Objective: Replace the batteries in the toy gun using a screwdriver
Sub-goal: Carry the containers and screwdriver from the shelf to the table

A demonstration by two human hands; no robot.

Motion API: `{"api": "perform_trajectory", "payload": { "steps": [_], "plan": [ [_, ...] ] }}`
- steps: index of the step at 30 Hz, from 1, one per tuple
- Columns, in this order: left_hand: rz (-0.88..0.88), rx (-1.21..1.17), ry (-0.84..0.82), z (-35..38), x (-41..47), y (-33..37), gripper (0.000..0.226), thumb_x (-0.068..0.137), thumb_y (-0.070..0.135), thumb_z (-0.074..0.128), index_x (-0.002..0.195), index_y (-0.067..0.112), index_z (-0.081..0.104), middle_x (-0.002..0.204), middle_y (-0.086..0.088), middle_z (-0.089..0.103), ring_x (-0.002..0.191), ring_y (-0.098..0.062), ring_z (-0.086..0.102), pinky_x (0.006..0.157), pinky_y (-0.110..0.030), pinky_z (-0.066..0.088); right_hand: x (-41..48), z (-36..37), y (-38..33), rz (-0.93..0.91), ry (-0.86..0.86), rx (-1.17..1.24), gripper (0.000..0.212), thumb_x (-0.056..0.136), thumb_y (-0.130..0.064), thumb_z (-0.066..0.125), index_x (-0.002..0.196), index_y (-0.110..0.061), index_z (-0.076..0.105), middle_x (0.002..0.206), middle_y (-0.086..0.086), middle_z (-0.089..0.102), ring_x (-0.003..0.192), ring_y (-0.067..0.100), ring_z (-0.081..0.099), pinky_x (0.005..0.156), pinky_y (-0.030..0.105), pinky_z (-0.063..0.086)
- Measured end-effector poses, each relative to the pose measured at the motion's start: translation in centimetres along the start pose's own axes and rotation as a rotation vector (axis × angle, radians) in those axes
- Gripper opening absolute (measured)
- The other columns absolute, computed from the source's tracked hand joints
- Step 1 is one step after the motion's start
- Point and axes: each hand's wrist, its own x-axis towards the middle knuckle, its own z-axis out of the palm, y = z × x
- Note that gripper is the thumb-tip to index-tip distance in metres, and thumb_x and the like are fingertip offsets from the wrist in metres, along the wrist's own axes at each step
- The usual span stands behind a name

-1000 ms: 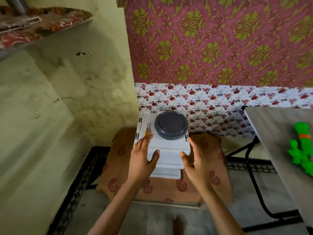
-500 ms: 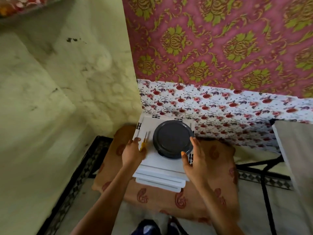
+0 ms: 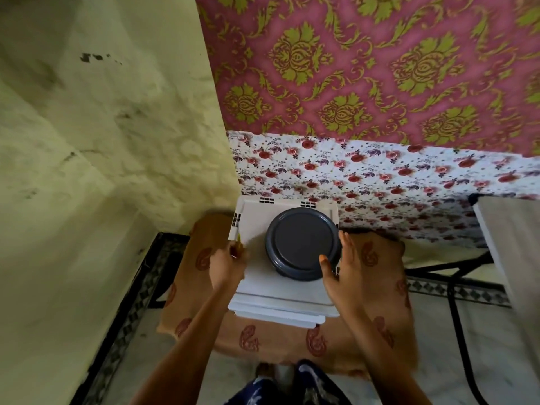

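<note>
Your left hand (image 3: 226, 266) was curled tight around the small yellow screwdriver (image 3: 239, 242), at the left edge of the white box (image 3: 280, 290). Its tip pointed away from you, along that edge. Your right hand (image 3: 340, 277) was spread wide, with nothing in it, and it touched the right side of the round grey tin (image 3: 302, 244) on top of the box. The box sat on a brown cloth (image 3: 292, 337). The toy gun could not be seen.

L hand (image 3: 226, 266) closed on screwdriver (image 3: 237, 244) (yellow, blurry), R hand (image 3: 342, 273) spread beside grey lid (image 3: 302, 242).
</note>
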Motion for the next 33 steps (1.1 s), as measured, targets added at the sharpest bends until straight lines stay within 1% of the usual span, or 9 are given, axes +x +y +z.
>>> {"api": "perform_trajectory", "payload": {
  "steps": [3, 6, 11, 13, 15, 17, 25, 29, 33],
  "plan": [
    [-0.165, -0.432, 0.079, -0.1, 0.2, 1.1, 0.018, 0.095, 0.016, 0.044, 0.081, 0.019, 0.054, 0.068, -0.005, 0.052, 0.052, -0.019, 0.047, 0.045, -0.025, 0.042, 0.3, 0.1, 0.1, 0.093, -0.013, 0.055, 0.065, 0.090, -0.023, 0.057, 0.145, -0.010, 0.024, 0.151, 0.009, 0.029, 0.140, 0.026, 0.027, 0.112, 0.043, 0.029],
    [-0.179, -0.481, 0.009, 0.4, 0.4, 2.0, 0.008, 0.094, 0.022, 0.051, 0.088, 0.018, 0.055, 0.068, 0.000, 0.058, 0.045, -0.011, 0.042, 0.039, -0.019, 0.034, 0.5, 0.1, 0.2, 0.197, -0.025, 0.124, 0.067, 0.091, -0.021, 0.056, 0.146, -0.009, 0.020, 0.152, 0.008, 0.027, 0.140, 0.025, 0.026, 0.113, 0.038, 0.026],
    [-0.190, -0.576, -0.053, 1.6, 0.3, 3.6, 0.011, 0.093, 0.017, 0.056, 0.097, 0.014, 0.066, 0.078, 0.000, 0.067, 0.066, -0.015, 0.059, 0.053, -0.020, 0.049, 0.7, 0.5, 0.5, 0.373, -0.026, 0.284, 0.068, 0.091, -0.023, 0.055, 0.147, -0.012, 0.019, 0.154, 0.006, 0.025, 0.141, 0.023, 0.024, 0.112, 0.034, 0.025],
    [-0.246, -0.670, -0.118, 2.0, 0.5, 3.9, 0.021, 0.093, 0.024, 0.057, 0.109, 0.013, 0.065, 0.099, -0.002, 0.067, 0.090, -0.017, 0.063, 0.079, -0.025, 0.054, 0.8, 0.6, 0.7, 0.405, -0.025, 0.320, 0.067, 0.091, -0.023, 0.055, 0.147, -0.013, 0.020, 0.153, 0.005, 0.028, 0.140, 0.024, 0.027, 0.111, 0.035, 0.028],
    [-0.230, -0.642, -0.201, 2.3, 0.6, 3.8, 0.031, 0.093, 0.031, 0.057, 0.121, 0.017, 0.061, 0.116, 0.001, 0.060, 0.108, -0.018, 0.056, 0.101, -0.038, 0.046, 0.9, 0.6, 0.8, 0.424, -0.019, 0.360, 0.060, 0.092, -0.021, 0.055, 0.145, -0.013, 0.028, 0.146, 0.007, 0.039, 0.134, 0.025, 0.036, 0.105, 0.033, 0.035],
    [-0.210, -0.615, -0.280, 2.5, 0.4, 4.0, 0.039, 0.093, 0.035, 0.057, 0.128, 0.020, 0.056, 0.123, 0.003, 0.056, 0.116, -0.019, 0.052, 0.106, -0.041, 0.041, 0.8, 0.6, 0.6, 0.415, -0.027, 0.399, 0.050, 0.092, -0.018, 0.054, 0.139, -0.013, 0.039, 0.134, 0.008, 0.051, 0.125, 0.025, 0.047, 0.096, 0.031, 0.041],
    [-0.104, -0.598, -0.348, 2.7, -0.7, 4.1, 0.028, 0.092, 0.033, 0.057, 0.120, 0.026, 0.057, 0.118, 0.001, 0.058, 0.116, -0.022, 0.053, 0.098, -0.037, 0.046, 0.0, 0.6, 0.1, 0.445, -0.004, 0.453, 0.047, 0.094, -0.020, 0.052, 0.140, -0.015, 0.040, 0.131, 0.007, 0.053, 0.118, 0.021, 0.049, 0.093, 0.030, 0.042],
    [-0.063, -0.578, -0.368, 2.6, -1.1, 3.6, 0.024, 0.093, 0.032, 0.056, 0.117, 0.030, 0.057, 0.119, 0.002, 0.058, 0.115, -0.020, 0.052, 0.100, -0.039, 0.045, -0.8, 0.1, 0.1, 0.461, 0.022, 0.431, 0.053, 0.092, -0.031, 0.053, 0.142, -0.024, 0.036, 0.136, 0.006, 0.051, 0.124, 0.027, 0.047, 0.103, 0.044, 0.041],
    [-0.027, -0.534, -0.393, 2.7, -2.1, 4.1, 0.024, 0.092, 0.036, 0.058, 0.114, 0.029, 0.060, 0.118, -0.001, 0.062, 0.115, -0.025, 0.055, 0.100, -0.047, 0.047, -2.1, -1.8, -0.6, 0.496, 0.041, 0.464, 0.049, 0.093, -0.025, 0.052, 0.140, -0.020, 0.038, 0.135, 0.006, 0.051, 0.121, 0.021, 0.048, 0.094, 0.027, 0.041]
  ]
}}
